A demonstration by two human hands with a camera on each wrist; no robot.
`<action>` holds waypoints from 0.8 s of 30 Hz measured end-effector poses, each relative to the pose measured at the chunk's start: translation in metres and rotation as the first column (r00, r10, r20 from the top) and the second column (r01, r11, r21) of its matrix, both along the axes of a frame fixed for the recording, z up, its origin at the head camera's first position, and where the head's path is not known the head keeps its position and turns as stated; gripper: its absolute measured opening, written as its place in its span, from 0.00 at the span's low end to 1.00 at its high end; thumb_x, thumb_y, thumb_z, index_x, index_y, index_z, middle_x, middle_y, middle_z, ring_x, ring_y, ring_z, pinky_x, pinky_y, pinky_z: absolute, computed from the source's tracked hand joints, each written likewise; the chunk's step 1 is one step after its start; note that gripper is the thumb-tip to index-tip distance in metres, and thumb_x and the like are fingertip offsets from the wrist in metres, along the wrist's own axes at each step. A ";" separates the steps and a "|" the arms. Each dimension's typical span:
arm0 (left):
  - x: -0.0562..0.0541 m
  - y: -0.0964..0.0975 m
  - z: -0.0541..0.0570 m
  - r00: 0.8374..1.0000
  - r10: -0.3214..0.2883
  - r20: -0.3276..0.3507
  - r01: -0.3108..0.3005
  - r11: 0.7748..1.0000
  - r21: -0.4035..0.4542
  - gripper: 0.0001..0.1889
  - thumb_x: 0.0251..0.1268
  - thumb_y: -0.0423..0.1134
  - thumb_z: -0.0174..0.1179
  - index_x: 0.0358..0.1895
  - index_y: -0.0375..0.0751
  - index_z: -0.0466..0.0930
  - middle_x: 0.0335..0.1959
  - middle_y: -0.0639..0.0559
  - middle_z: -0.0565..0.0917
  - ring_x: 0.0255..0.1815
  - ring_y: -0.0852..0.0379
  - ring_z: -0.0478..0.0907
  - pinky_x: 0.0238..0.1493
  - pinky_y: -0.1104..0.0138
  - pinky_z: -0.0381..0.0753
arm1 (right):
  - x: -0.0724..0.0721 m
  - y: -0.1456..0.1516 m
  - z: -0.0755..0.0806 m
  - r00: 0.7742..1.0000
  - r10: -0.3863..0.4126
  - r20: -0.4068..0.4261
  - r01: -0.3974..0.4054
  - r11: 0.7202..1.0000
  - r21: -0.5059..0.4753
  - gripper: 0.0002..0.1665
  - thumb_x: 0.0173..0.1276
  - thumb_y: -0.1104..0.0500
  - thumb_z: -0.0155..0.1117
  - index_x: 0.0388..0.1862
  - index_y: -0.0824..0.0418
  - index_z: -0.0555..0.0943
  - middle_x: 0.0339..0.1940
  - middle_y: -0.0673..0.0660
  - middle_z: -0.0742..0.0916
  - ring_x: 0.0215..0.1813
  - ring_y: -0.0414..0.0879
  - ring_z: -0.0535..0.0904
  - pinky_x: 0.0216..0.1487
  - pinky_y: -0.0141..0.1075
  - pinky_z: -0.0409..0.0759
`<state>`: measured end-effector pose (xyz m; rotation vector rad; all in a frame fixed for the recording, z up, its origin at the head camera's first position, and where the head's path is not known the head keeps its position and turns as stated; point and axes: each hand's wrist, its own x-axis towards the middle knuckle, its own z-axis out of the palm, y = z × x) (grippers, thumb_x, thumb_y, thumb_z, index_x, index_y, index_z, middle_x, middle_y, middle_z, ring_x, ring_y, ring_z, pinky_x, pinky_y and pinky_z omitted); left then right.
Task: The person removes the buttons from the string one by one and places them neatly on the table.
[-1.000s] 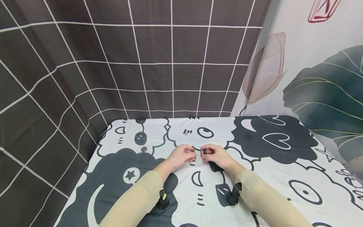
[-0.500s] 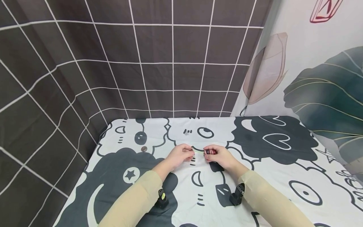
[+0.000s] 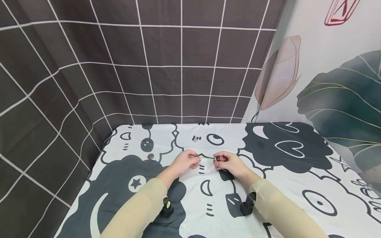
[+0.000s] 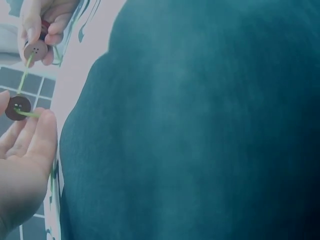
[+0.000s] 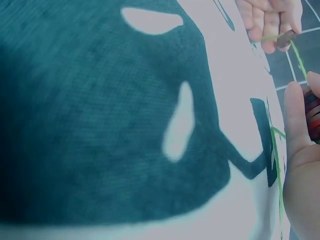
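Observation:
My left hand (image 3: 185, 162) pinches a dark brown button (image 4: 18, 108) between thumb and fingers. A green string (image 4: 23, 75) passes through this button and runs across to the right hand. My right hand (image 3: 232, 162) grips a stack of red and dark buttons (image 3: 220, 159), lying sideways along the string. At the near end of that stack, a light pinkish-brown button (image 4: 36, 50) faces the left hand. More green string (image 5: 276, 165) trails down beside the right hand in the right wrist view. Both hands are close over the cloth, a short gap apart.
A loose brown button (image 3: 150, 156) lies on the patterned black-and-white cloth (image 3: 205, 205), left of the hands. A dark gridded curtain (image 3: 166, 79) hangs behind and at the left. A white leaf-print curtain (image 3: 321, 66) stands at the right.
My left hand has moved a little left, and the right hand shifted slightly right with the stack. The gap between them is wider, with string showing across it.

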<state>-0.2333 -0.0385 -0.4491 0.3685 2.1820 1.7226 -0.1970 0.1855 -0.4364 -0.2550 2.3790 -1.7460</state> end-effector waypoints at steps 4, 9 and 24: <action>-0.002 -0.003 -0.001 1.000 0.019 0.003 -0.019 1.000 0.004 0.16 0.64 0.33 0.58 0.50 0.24 0.72 0.40 0.34 0.82 0.36 0.43 0.81 0.39 0.60 0.82 | -0.008 0.005 -0.015 1.000 -0.005 0.017 0.006 0.999 -0.049 0.25 0.59 0.68 0.66 0.55 0.75 0.73 0.40 0.64 0.83 0.36 0.54 0.84 0.37 0.35 0.82; -0.003 -0.008 -0.006 0.999 0.044 0.001 -0.044 0.999 -0.019 0.17 0.64 0.36 0.58 0.51 0.29 0.74 0.40 0.41 0.83 0.34 0.53 0.82 0.38 0.64 0.82 | -0.009 0.007 -0.022 1.000 -0.005 -0.001 0.005 0.999 -0.049 0.25 0.58 0.66 0.67 0.54 0.74 0.74 0.39 0.61 0.83 0.35 0.49 0.83 0.37 0.35 0.82; -0.006 -0.020 -0.008 0.996 0.088 -0.030 -0.090 0.995 -0.040 0.16 0.64 0.39 0.57 0.50 0.30 0.75 0.35 0.44 0.83 0.30 0.56 0.80 0.37 0.65 0.80 | -0.010 0.009 -0.025 1.000 0.001 -0.018 -0.003 0.993 -0.115 0.24 0.58 0.69 0.65 0.53 0.78 0.73 0.40 0.64 0.83 0.36 0.43 0.82 0.39 0.36 0.82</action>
